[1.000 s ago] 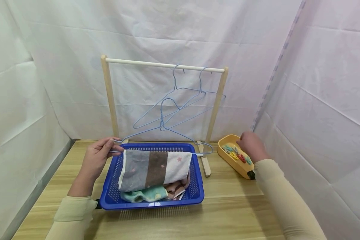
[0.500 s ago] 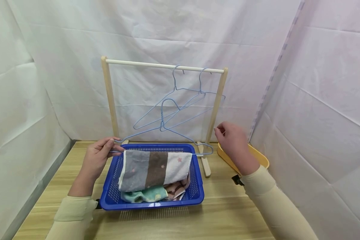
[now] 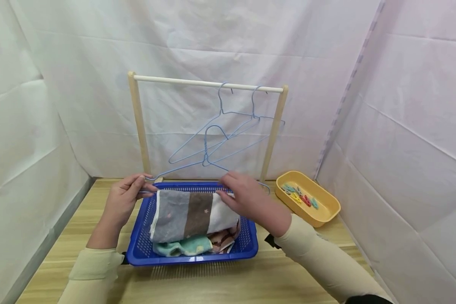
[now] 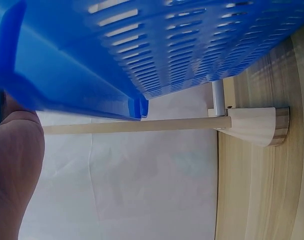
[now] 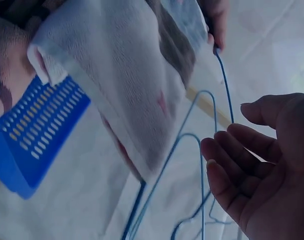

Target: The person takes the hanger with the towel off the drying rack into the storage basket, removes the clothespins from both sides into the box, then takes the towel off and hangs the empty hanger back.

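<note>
A grey, brown and white towel (image 3: 199, 215) with small stars hangs folded over the lower bar of a blue wire hanger (image 3: 185, 166). My left hand (image 3: 122, 196) pinches that hanger's left end. My right hand (image 3: 247, 200) is over the towel's white end, hiding part of the hanger's right side. In the right wrist view, the right hand (image 5: 264, 167) has its fingers loosely bent and thumb apart, and I see nothing held. Below the towel is a blue basket (image 3: 191, 260) with a teal cloth (image 3: 186, 247) and a pinkish-brown cloth (image 3: 223, 240).
Behind the basket stands a wooden rack (image 3: 139, 122) with a white rail (image 3: 175, 80). Two more blue hangers hang from the rail's right part. At the right sits a yellow tray (image 3: 328, 207) of coloured clothespins (image 3: 305, 200). White sheets enclose the wooden table (image 3: 197, 287).
My right hand has come left from over the yellow tray to the towel's white end, uncovering the tray and its clothespins. The left hand, hanger and towel stay in place.
</note>
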The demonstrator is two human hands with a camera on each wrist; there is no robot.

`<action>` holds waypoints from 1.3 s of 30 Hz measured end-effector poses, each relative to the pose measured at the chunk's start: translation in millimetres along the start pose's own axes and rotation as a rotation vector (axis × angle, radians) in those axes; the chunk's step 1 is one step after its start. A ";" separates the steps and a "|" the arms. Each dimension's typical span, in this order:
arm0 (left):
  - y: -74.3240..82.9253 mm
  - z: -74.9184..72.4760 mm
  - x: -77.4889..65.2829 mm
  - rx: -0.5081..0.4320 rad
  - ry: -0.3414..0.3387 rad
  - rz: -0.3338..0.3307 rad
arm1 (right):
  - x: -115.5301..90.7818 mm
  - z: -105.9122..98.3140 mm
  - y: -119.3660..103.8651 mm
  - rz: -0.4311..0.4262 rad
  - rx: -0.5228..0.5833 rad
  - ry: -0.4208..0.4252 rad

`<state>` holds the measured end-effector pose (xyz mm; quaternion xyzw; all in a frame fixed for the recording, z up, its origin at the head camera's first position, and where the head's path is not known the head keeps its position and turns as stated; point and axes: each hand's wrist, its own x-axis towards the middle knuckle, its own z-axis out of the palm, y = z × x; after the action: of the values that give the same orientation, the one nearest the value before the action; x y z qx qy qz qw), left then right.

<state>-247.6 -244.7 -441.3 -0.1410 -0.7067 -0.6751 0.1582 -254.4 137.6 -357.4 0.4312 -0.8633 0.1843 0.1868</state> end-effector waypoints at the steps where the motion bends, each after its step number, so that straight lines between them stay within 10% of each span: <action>1: 0.0 0.0 -0.2 -0.001 0.000 -0.001 | 2.7 4.4 -0.8 -0.011 -0.002 -0.022; 17: 0.5 0.2 -0.4 -0.003 0.005 0.005 | 34.8 45.5 -15.5 0.029 -0.115 -0.291; 39: -0.7 0.1 -0.4 -0.038 0.015 0.011 | 41.6 44.9 -14.5 0.061 -0.006 -0.202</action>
<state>-247.5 -244.6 -442.0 -0.1428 -0.6916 -0.6887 0.1647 -273.1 79.9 -373.8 0.4206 -0.8909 0.1430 0.0946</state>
